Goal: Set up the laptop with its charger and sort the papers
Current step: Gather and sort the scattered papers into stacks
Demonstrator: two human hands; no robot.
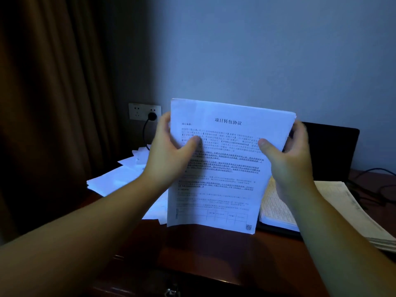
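I hold a stack of printed papers (222, 168) upright, its bottom edge resting on the dark wooden desk (214, 254). My left hand (171, 151) grips its left edge and my right hand (287, 153) grips its right edge, thumbs on the front page. Behind the stack at the right stands the black laptop (334, 151), lid up and screen dark, partly hidden by the paper. A black charger plug (152, 116) sits in the wall socket (144, 111), its cable running down behind my left hand.
Loose white sheets (120, 179) lie spread on the desk at the left. A thick pile of printed pages (334, 211) lies at the right in front of the laptop. Black cables (372, 189) trail at the far right. A brown curtain (49, 103) hangs left.
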